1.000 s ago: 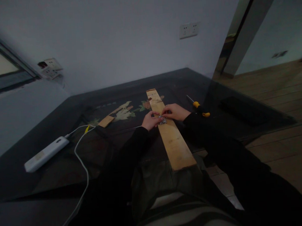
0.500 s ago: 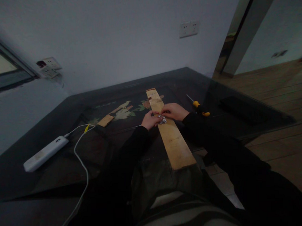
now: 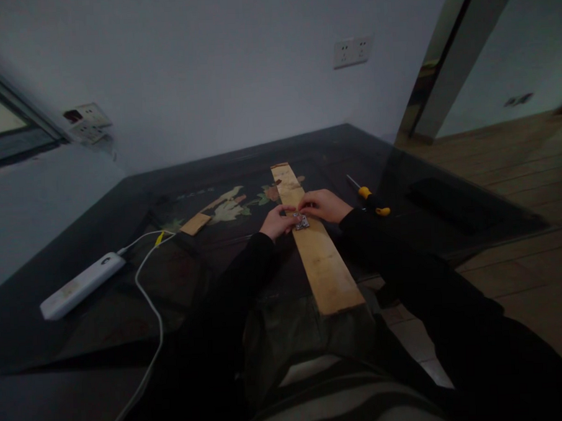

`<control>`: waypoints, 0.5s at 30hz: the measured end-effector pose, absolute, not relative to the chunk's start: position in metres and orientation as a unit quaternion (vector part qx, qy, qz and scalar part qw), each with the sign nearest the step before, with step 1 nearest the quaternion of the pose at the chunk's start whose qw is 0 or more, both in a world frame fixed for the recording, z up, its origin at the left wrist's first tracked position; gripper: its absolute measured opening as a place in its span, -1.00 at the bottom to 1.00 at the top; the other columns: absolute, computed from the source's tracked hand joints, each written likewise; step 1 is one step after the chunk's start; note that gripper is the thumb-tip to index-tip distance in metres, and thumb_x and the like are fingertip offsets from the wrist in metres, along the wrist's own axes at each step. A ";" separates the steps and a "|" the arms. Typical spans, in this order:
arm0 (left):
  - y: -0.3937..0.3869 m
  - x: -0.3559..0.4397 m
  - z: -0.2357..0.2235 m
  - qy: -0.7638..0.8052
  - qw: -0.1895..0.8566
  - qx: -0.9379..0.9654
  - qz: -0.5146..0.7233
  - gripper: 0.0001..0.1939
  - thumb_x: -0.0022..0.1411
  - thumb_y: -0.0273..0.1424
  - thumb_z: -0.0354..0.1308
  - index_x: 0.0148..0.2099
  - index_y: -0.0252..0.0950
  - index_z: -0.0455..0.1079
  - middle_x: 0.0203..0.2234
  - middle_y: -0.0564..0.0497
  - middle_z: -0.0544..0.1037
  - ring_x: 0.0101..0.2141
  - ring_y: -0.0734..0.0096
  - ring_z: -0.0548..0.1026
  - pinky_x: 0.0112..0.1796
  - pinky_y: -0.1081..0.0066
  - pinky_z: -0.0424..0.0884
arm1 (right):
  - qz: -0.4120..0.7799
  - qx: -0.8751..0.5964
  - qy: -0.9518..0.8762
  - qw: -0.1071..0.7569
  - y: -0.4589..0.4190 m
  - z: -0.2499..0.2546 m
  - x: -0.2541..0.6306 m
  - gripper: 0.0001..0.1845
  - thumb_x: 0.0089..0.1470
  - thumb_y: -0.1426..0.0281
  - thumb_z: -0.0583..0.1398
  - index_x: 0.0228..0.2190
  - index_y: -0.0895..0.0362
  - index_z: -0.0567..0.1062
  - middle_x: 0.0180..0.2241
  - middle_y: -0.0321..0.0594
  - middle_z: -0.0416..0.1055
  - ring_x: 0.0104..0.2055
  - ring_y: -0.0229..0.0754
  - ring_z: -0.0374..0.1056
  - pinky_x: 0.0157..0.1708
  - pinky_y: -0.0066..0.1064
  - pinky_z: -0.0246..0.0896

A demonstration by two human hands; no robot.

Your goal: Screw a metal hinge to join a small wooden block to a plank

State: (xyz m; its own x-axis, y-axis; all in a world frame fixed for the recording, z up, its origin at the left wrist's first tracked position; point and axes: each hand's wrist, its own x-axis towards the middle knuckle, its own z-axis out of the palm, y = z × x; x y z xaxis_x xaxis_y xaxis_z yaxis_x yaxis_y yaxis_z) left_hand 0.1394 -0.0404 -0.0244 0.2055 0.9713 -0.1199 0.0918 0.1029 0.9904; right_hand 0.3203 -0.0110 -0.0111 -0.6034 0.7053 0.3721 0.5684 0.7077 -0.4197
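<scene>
A long, pale wooden board (image 3: 327, 267) lies lengthwise in front of me, its near end over my lap. On its middle sits a small, shiny metal fitting (image 3: 302, 222), too small and dim to name more exactly. My left hand (image 3: 276, 222) grips the fitting from the left, thumb and fingers on its edge. From the right, my right hand (image 3: 326, 205) has its fingers pinched together just above the fitting, touching or very close to it. Whatever those right fingertips hold is hidden.
Right of the board lies a screwdriver (image 3: 368, 196) with a yellow and black handle. A short wood piece (image 3: 196, 224) and a white power strip (image 3: 83, 285) with its cable (image 3: 149, 297) are on the left. The dark table (image 3: 223, 166) meets the wall behind.
Both hands stay at nearly the same spot on the board. The metal fitting appears slightly shifted under the fingers, and the view has moved a little.
</scene>
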 end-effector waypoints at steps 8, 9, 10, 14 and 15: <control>-0.040 0.140 -0.025 0.493 0.550 0.551 0.387 -0.71 0.04 -0.58 0.31 -0.21 -0.39 0.30 -0.77 0.18 0.36 -0.80 0.71 0.15 -0.69 0.61 0.00 | 0.226 -0.359 -0.841 0.336 -0.015 -0.006 0.319 -0.85 0.01 0.39 0.20 -0.39 0.22 0.53 -0.40 -0.18 0.50 -0.37 -0.24 0.34 -0.34 -0.42 0.18; -0.040 0.140 -0.025 0.494 0.550 0.551 0.387 -0.71 0.04 -0.59 0.31 -0.21 -0.39 0.30 -0.77 0.18 0.38 -0.80 0.72 0.15 -0.70 0.61 0.00 | 0.247 -0.360 -0.829 0.350 -0.016 -0.005 0.318 -0.86 0.00 0.38 0.20 -0.40 0.21 0.51 -0.40 -0.18 0.50 -0.36 -0.23 0.36 -0.34 -0.41 0.19; -0.040 0.141 -0.025 0.495 0.550 0.550 0.387 -0.71 0.04 -0.59 0.31 -0.21 -0.39 0.29 -0.76 0.16 0.39 -0.80 0.72 0.16 -0.70 0.61 0.00 | 0.274 -0.361 -0.813 0.366 -0.016 -0.005 0.317 -0.86 0.00 0.37 0.21 -0.41 0.21 0.50 -0.40 -0.17 0.50 -0.35 -0.23 0.37 -0.33 -0.40 0.21; -0.041 0.142 -0.024 0.496 0.548 0.547 0.392 -0.68 0.01 -0.58 0.34 -0.22 -0.39 0.30 -0.74 0.17 0.41 -0.80 0.72 0.16 -0.70 0.62 0.01 | 0.431 -0.360 -0.699 0.443 -0.016 -0.004 0.316 -0.88 -0.02 0.37 0.24 -0.42 0.17 0.41 -0.39 -0.17 0.52 -0.34 -0.24 0.42 -0.30 -0.40 0.27; -0.041 0.142 -0.023 0.496 0.547 0.548 0.393 -0.68 0.00 -0.58 0.34 -0.22 -0.39 0.30 -0.74 0.17 0.41 -0.80 0.73 0.16 -0.70 0.62 0.02 | 0.469 -0.360 -0.663 0.458 -0.016 -0.004 0.316 -0.88 -0.02 0.38 0.24 -0.42 0.17 0.40 -0.40 -0.19 0.53 -0.35 -0.26 0.42 -0.30 -0.42 0.28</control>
